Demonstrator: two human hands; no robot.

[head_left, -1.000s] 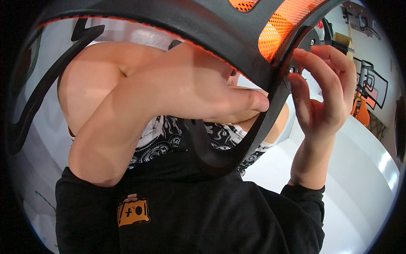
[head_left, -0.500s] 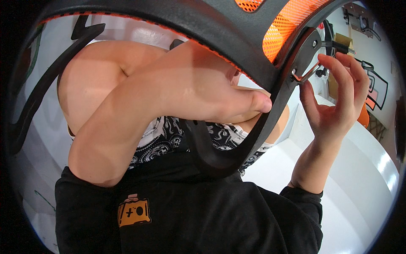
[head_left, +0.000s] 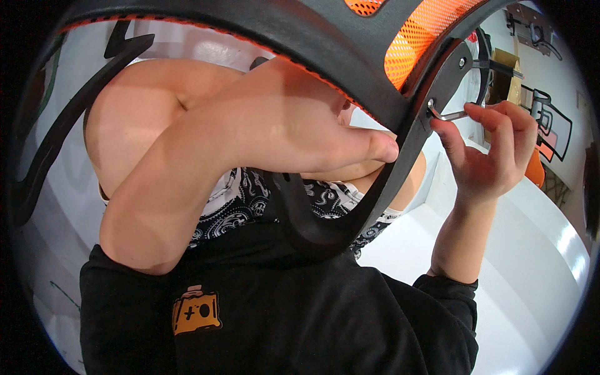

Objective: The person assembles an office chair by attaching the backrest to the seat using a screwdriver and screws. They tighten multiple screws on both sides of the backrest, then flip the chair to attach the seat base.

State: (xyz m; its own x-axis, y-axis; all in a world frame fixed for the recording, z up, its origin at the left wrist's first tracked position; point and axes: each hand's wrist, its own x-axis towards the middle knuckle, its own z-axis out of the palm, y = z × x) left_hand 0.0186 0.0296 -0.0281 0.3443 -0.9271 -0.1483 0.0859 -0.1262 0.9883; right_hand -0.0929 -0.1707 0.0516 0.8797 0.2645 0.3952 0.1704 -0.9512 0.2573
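Behind is a pale wall (head_left: 574,69). The right hand (head_left: 494,150) pinches a bent metal key (head_left: 449,116), its tip at a screw (head_left: 431,103) on the black arm (head_left: 377,203). The left hand (head_left: 319,134) has its thumb (head_left: 382,149) on this arm; I can't tell its grip.

Beneath the black chair frame (head_left: 281,31) you have a glossy white surface (head_left: 406,247), showing on both sides of the frame. Your bent legs (head_left: 147,106) rest on it under the frame; whether the frame itself touches the white is hidden from you.
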